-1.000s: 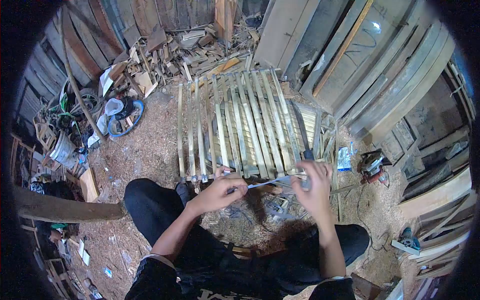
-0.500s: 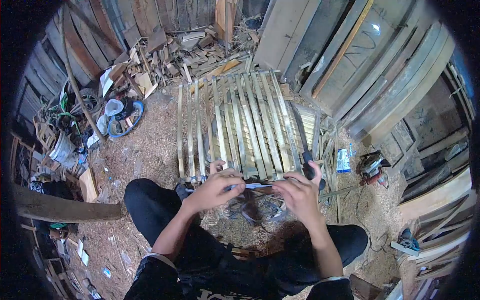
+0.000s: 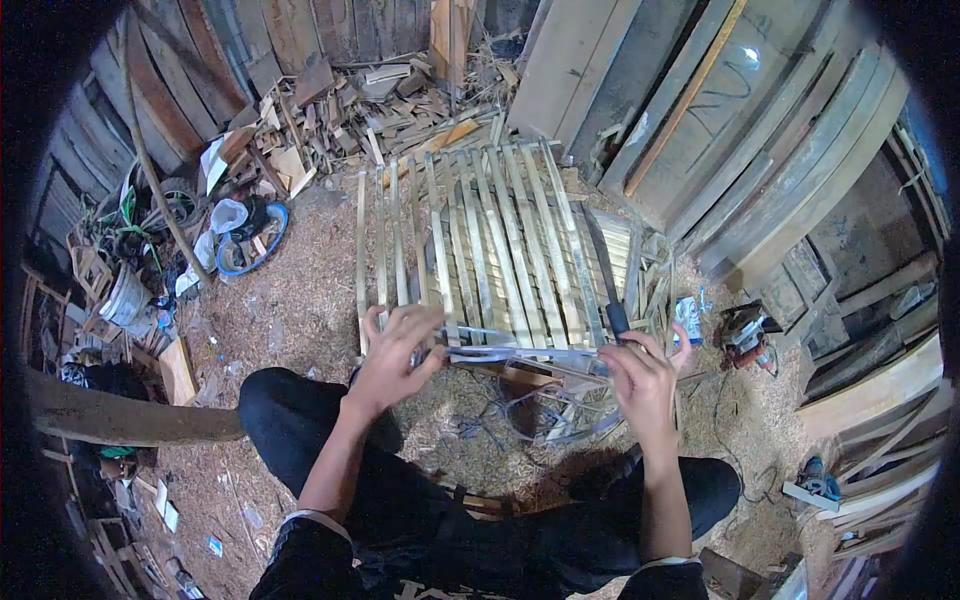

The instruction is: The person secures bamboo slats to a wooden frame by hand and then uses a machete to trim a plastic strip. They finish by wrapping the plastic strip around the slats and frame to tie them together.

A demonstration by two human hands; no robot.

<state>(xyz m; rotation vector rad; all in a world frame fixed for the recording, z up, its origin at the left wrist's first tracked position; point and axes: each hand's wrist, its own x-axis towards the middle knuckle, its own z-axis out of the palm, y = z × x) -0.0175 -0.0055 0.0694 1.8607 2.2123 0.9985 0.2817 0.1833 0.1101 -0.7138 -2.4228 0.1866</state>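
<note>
A thin grey strip (image 3: 520,353) is stretched level between my hands, just in front of the near ends of a row of long wooden slats (image 3: 440,260). My left hand (image 3: 390,360), a little blurred, pinches its left end between thumb and fingers. At the right end, the thumb and fingertips of my right hand (image 3: 643,385) close on the strip, with the little finger raised. Beyond my right hand lies a long dark blade with a black handle (image 3: 616,318). Below the strip, loose grey loops (image 3: 540,432) lie on the ground between my legs.
Sawdust and shavings cover the floor (image 3: 300,290). A blue-rimmed basin (image 3: 252,268) and a white bucket (image 3: 128,298) stand left. Scrap wood (image 3: 350,115) is heaped at the back. A power tool (image 3: 745,338) sits right, and a beam (image 3: 130,408) juts in from the left.
My hands have moved apart, left hand to the left and up, right hand to the right. A longer stretch of the strip now shows between them, and the loops below are more exposed.
</note>
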